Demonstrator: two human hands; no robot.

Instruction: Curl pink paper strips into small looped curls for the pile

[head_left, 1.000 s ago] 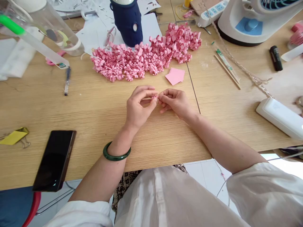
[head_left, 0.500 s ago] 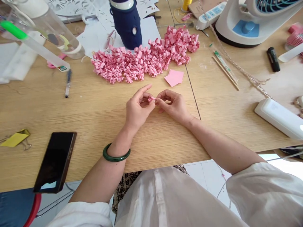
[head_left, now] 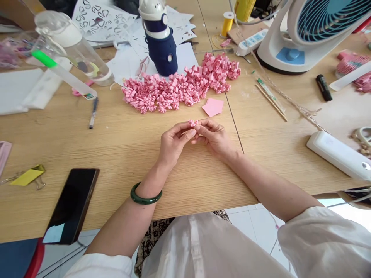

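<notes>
Between my fingertips is a small pink paper flower [head_left: 193, 123], its curled petals showing above the fingers. My left hand [head_left: 175, 142] pinches it from the left, the thumb and forefinger closed. My right hand [head_left: 213, 136] grips it from the right, the thumb meeting the left fingertips; its lower part is hidden by the fingers. Just beyond the hands lie pink paper pieces [head_left: 213, 107], overlapping on the table. Farther back stretches a long heap of pink curled paper flowers [head_left: 176, 90].
A blue bottle [head_left: 162, 54] stands behind the heap, with a clear bottle [head_left: 84, 54] to its left. At the left front lies a phone [head_left: 72, 204]. A fan [head_left: 290, 50], a white power strip [head_left: 339, 154], wooden sticks [head_left: 271, 102] and a black marker [head_left: 324, 87] are on the right.
Both hands have turned and drawn closer together around the flower, so its petals now show above the fingertips. My left forefinger, raised before, is now bent to the flower. The camera view has shifted slightly.
</notes>
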